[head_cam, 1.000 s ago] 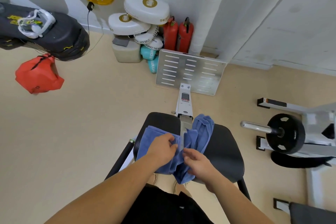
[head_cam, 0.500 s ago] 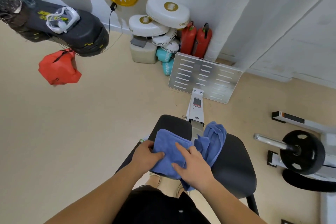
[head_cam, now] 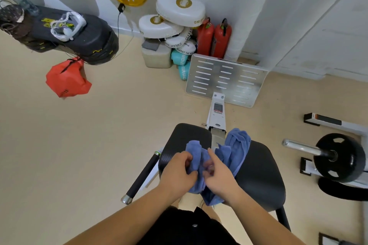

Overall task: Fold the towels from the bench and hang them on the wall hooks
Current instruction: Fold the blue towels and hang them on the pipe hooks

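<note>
Blue terry cloth, soft and light: the towel (head_cam: 194, 150) lies bunched on the near end of the black bench (head_cam: 258, 177), at 6 o'clock in the view. The left hand (head_cam: 177, 172) curls its grip round a fold of it. The right hand (head_cam: 220, 178) lies on the cloth at 3 o'clock of the left; its fingers are blurred, so its grip cannot be told. A second towel (head_cam: 238, 145) lies crumpled at 1 o'clock of the hands. Judgement: the cloth is limp and sags; take hold at two corners of one edge.
</note>
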Motion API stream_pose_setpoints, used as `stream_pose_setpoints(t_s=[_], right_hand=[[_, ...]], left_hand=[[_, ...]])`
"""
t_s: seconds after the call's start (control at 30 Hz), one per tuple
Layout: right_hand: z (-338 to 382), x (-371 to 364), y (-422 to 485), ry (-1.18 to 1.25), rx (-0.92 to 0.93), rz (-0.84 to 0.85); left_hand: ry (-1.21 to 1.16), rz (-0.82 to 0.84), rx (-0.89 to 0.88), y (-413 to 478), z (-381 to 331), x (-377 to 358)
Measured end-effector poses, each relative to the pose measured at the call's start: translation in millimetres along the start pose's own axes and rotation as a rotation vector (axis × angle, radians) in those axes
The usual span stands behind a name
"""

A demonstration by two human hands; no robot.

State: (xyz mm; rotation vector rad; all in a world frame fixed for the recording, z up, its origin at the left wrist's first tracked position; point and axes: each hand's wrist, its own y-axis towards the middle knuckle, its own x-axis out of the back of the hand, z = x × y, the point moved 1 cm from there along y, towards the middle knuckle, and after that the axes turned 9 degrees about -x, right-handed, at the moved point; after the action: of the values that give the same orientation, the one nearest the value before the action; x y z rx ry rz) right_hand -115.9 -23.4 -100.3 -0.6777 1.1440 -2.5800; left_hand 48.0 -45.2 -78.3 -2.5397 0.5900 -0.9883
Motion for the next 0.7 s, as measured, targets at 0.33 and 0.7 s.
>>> stream_pose_setpoints(t_s=[0.33, 0.7], right_hand=[[-19, 4, -19, 0.239, -0.196, -0.077], [-15, 19, -39, 0.235, -0.167, -0.023]], left_hand=[[0.244, -0.029, -0.028, 9, -10, -29], [0.014, 0.154, -0.055, 21, -7, -31]])
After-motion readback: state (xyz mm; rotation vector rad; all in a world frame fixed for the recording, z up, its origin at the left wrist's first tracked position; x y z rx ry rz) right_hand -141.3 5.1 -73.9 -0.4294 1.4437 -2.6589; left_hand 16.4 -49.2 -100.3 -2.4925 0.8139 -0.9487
